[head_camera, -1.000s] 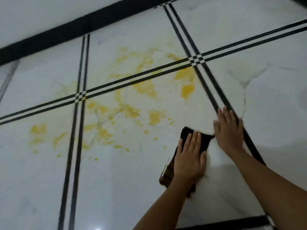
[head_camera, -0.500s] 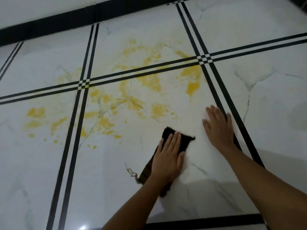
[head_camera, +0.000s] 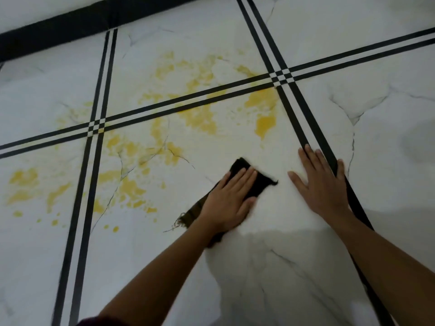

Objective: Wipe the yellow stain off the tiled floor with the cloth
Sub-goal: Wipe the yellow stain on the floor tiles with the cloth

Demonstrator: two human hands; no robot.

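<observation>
A dark brown cloth (head_camera: 257, 182) with a frayed edge lies flat on the white marble-look tiled floor (head_camera: 270, 267). My left hand (head_camera: 229, 201) presses down on it, palm flat with fingers together pointing up and right. My right hand (head_camera: 322, 184) rests flat on the floor just right of the cloth, fingers spread, partly over a black double stripe. The yellow stain (head_camera: 195, 116) spreads in blotches across several tiles, above and to the left of the cloth. Its thickest patch (head_camera: 266, 121) sits above the cloth's far corner, apart from it.
Black double stripes (head_camera: 303, 128) cross the floor in a grid. A wide black skirting band (head_camera: 70, 27) runs along the wall at the top left. Small yellow droplets (head_camera: 54, 222) dot the tile at lower left. A shadow falls across the floor at the lower right.
My left hand has slid the cloth up and to the left, closer to the stain. My right hand stays planted on the floor. The head view has moved nearer.
</observation>
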